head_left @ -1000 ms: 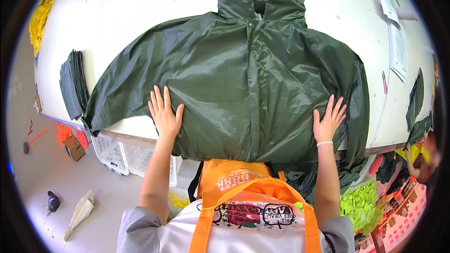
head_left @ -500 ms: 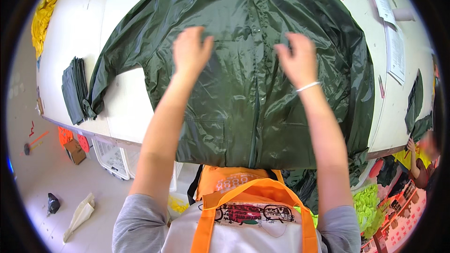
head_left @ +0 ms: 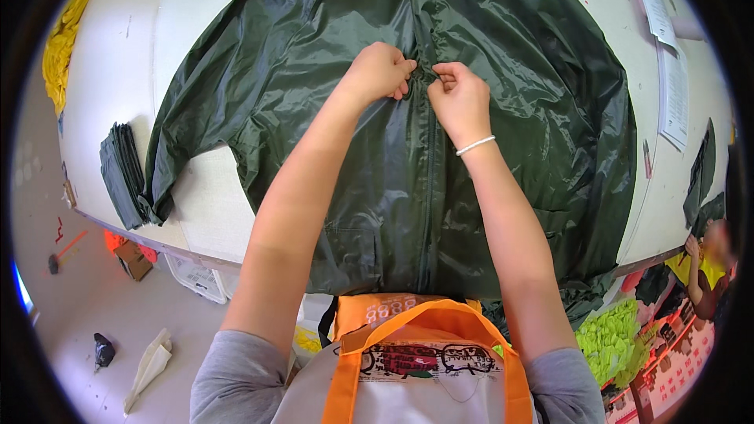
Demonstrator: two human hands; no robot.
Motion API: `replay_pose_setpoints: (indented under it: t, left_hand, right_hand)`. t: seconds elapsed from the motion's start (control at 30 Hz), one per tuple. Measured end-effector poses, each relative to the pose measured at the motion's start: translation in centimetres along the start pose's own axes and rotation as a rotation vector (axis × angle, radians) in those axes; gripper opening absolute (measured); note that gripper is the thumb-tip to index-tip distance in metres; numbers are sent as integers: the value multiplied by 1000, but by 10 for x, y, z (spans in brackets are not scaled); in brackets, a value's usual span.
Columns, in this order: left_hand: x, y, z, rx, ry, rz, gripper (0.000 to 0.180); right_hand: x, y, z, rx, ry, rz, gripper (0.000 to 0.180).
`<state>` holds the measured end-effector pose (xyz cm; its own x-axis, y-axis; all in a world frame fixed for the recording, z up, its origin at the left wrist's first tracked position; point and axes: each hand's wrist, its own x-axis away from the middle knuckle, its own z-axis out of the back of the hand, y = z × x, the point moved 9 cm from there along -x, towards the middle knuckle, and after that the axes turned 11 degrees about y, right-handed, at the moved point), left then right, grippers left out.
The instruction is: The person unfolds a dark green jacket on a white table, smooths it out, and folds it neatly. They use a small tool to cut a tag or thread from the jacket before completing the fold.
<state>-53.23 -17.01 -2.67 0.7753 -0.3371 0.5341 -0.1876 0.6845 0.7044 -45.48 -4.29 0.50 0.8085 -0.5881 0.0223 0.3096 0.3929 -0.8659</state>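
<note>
Here the dark green jacket [head_left: 385, 173] is lying spread over the table [head_left: 204, 196], shoulders pointing toward the far edge, hem reaching the near edge! The left hand [head_left: 381, 72] and right hand [head_left: 461, 102] are working at the front strip [head_left: 430, 180], whose long axis is running from far edge to near. The left grip is curling tight, pinching cloth at the strip's left side; the right grip is pinching at its right side, thumb against forefinger. Neither hand is clearly sitting nearer: the strip is passing between them, just beside both sets of fingertips
</note>
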Motion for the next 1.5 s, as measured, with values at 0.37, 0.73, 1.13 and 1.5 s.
replay_pose_setpoints:
  t: [0.37, 0.73, 1.13, 1.5]
  left_hand:
    - [9, 8, -5, 390, -106, -70, 31]
    - [45, 19, 24, 385, 304, -247, 20]
    - [201, -86, -73, -75, 89, 58, 46]
    - [178, -48, -69, 357, -3, -57, 29]
  right_hand:
    - [5, 15, -18, -437, -111, -311, 30]
    - [12, 6, -16, -244, 49, -205, 20]
    - [159, 3, 56, 211, -56, 210, 43]
    - [194, 0, 63, -37, 106, 80, 15]
